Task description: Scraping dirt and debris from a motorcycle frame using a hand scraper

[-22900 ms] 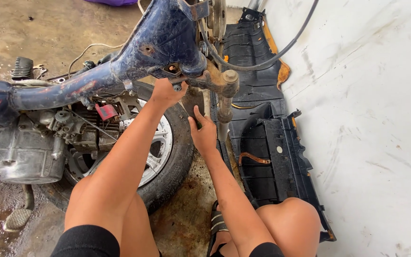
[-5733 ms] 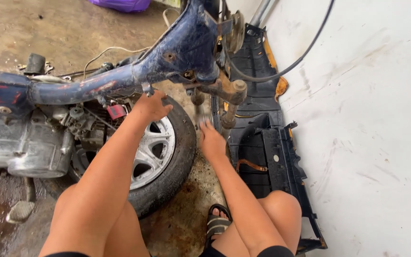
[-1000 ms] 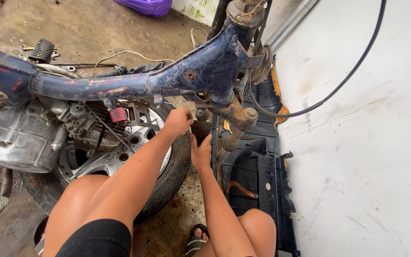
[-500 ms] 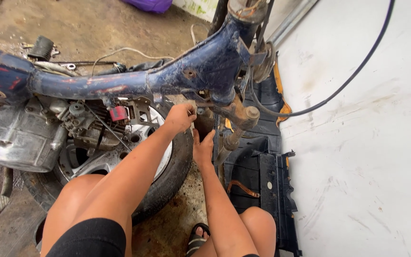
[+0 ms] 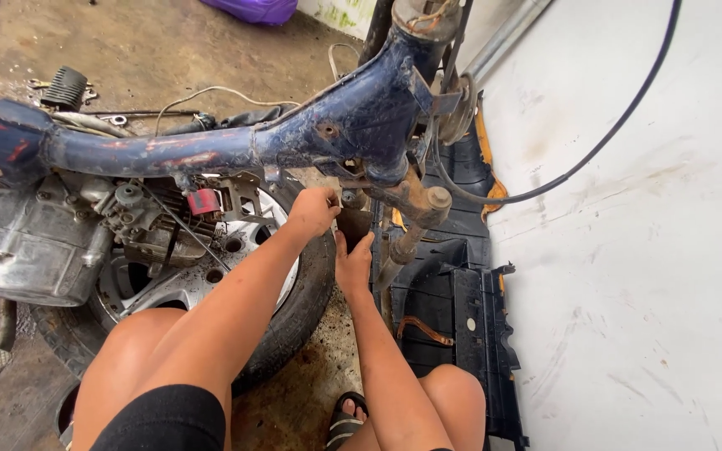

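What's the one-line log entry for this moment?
left hand: closed under blue frame | right hand: open beside it | wheel: lying below

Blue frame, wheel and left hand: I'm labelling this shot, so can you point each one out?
blue frame (image 5: 211, 150), head view, on the worn horizontal tube.
wheel (image 5: 315, 284), head view, on the black tyre's right side.
left hand (image 5: 315, 210), head view, on the back of the hand, under the frame.
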